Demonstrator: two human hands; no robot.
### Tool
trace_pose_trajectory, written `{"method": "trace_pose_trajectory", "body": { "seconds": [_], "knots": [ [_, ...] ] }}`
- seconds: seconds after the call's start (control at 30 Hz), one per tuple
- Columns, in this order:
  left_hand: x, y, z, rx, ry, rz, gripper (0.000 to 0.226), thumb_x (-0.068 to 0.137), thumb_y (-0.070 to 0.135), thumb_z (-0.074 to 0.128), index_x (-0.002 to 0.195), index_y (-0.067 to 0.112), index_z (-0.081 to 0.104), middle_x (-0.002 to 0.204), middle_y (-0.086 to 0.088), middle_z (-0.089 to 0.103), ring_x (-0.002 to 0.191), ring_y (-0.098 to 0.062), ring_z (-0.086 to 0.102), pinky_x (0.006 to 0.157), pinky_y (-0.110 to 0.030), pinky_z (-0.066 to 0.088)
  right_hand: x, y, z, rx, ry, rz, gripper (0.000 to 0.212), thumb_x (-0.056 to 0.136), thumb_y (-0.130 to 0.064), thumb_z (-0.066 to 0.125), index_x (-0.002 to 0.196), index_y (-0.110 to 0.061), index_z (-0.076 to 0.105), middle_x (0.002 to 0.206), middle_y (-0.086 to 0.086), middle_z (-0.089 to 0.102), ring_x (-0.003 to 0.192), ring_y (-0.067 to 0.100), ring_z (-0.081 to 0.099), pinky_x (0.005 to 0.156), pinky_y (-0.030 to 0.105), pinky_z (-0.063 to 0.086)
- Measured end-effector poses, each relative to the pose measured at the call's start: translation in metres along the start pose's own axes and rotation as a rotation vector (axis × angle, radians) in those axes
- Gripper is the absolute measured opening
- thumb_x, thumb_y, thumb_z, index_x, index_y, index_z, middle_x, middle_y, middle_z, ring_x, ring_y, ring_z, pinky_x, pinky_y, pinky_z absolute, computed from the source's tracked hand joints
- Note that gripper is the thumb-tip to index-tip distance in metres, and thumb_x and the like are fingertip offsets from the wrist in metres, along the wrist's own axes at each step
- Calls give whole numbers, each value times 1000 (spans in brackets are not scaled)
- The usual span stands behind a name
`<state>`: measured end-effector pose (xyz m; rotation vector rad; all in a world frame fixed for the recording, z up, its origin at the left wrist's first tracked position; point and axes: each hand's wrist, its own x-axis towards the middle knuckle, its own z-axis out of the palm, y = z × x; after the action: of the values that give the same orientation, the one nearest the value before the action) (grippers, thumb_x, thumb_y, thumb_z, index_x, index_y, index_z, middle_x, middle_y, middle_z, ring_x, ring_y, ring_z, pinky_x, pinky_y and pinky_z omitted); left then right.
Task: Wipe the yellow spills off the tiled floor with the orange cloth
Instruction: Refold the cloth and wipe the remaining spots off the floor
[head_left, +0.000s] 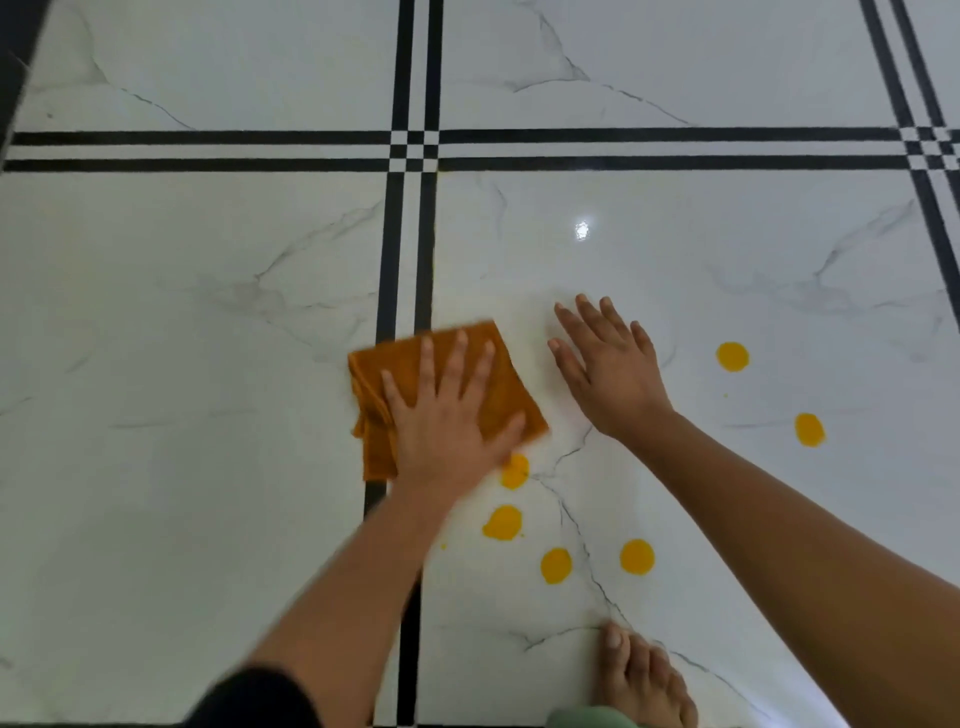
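Pressing on what, that left hand (447, 415)?

On the orange cloth (402, 364), centre of frame, lying across the black strip (387, 291). Palm down, fingers straight and spread on top, nothing curled round it. The hand's edges are blurred.

And the right hand (613, 374)?

Flat on the tiled floor (208, 312) just right of the cloth, fingers apart, holding nothing. I'd guess it's a prop.

Where's the mess from the cloth?

Six yellow spills (637, 557). The nearest spill (514, 470) sits just below the cloth's lower right corner, beside the left thumb. Three more are below that, lower centre. The far pair (732, 356) is out at right, past the right forearm. So the next stroke probably pulls down and right, toward the bare foot (644, 680). The left hand is nearer the cluster, and the right arm lies between the cloth and the far pair.

Shape and material?

The cloth is folded, roughly square and turned diamond-wise, with layered edges showing at its left side. It looks like nubby terry. The spills are round, opaque blobs, thick-looking. The floor is glossy white marble-look tile with grey veins and a lamp glare at upper centre. It's probably slick, so the blobs may smear.
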<state>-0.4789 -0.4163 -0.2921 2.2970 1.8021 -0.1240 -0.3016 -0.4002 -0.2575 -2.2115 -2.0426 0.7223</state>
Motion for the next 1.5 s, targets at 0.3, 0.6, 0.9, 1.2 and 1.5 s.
{"method": "trace_pose_trajectory", "body": {
  "seconds": [0.3, 0.6, 0.9, 1.2, 1.5],
  "knots": [
    [-67, -6, 3, -246, 105, -125, 71, 87, 62, 30, 145, 21, 28, 152, -3, 29, 141, -24, 21, 110, -54, 14, -33, -43, 22, 73, -13, -151, 54, 100, -44, 19, 149, -22, 17, 158, 0, 14, 146, 16, 3, 116, 33, 0],
    [-112, -66, 7, -262, 118, -284, 65, 91, 49, 15, 147, 17, 23, 155, -5, 20, 144, -21, 9, 113, -45, 5, -65, -84, 91, -291, -112, -521, 75, 82, -76, 18, 147, -42, 2, 159, 3, -1, 144, 33, -11, 112, 60, -7],
    [-103, -49, 11, -211, 74, -170, 64, 91, 48, 15, 148, 20, 17, 156, -3, 13, 142, -17, 2, 111, -42, 3, -63, -30, 68, -293, -25, -244, 67, 83, -74, 9, 141, -49, -14, 158, -2, -10, 143, 29, -17, 110, 56, -13],
    [-92, -25, 13, -107, 29, -2, 62, 92, 46, 21, 147, 18, 20, 155, -5, 21, 142, -22, 16, 111, -44, 13, -93, 29, 63, -303, 66, -368, 55, 90, -65, 11, 143, -49, 10, 157, -2, 17, 144, 29, 12, 111, 56, 10],
    [-77, -21, 17, -18, -4, 195, 62, 95, 51, 11, 148, 19, 11, 155, -5, 18, 143, -20, 11, 112, -42, 6, -97, 45, 66, -302, 104, -356, 56, 90, -65, 17, 143, -47, 18, 156, 0, 22, 143, 29, 17, 109, 60, 17]
  ]
}}
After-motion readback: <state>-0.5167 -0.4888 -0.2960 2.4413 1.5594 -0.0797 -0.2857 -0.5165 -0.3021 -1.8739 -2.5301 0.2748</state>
